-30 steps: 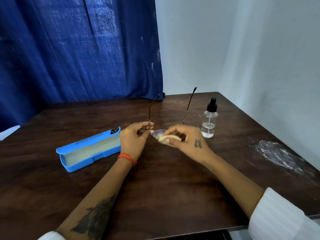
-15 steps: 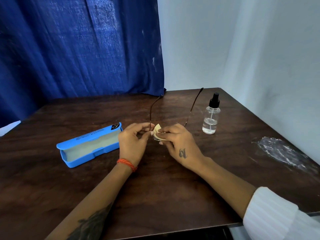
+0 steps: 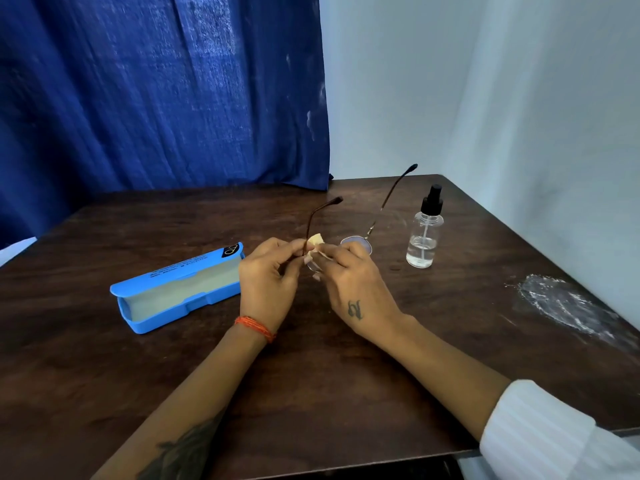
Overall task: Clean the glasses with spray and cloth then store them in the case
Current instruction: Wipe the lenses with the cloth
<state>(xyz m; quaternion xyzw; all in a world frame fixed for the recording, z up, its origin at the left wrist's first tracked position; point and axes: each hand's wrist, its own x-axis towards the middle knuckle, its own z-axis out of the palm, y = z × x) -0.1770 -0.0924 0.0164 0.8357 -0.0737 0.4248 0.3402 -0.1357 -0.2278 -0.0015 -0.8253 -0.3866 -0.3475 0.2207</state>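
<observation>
- Step in hand: the wiping. Both hands meet over the middle of the dark wooden table [image 3: 311,375], the glasses [image 3: 356,244] between them, held above the surface with the temples open and pointing to the far side.
- Left hand [image 3: 268,284] — thumb and fingertips pinched on the frame at the left hinge, where the left temple rises from the fingers. It serves as the steady hold.
- Right hand [image 3: 349,282] — fingers closed on a small cream cloth [image 3: 316,241], pressed against the left lens; a corner of the cloth sticks up between the two hands. The lens itself is mostly hidden by the fingers.
- The right lens shows just past the right knuckles, uncovered, tinted pale; whether it is clean I cannot tell.
- Spray bottle [image 3: 425,233] stands upright to the right of the hands, near but apart, cap on, some clear liquid in the bottom. Judged done with for now.
- Blue case [image 3: 180,289] lies open to the left, just beside the left hand, pale lining up, nothing in it.
- A whitish smear [image 3: 561,303] marks the table at far right, well apart from the work.
- Next move, as I judge it: finish the lens, see to the other, then fold both temples — light grip, thin wire frame — and lay the glasses in the case.
</observation>
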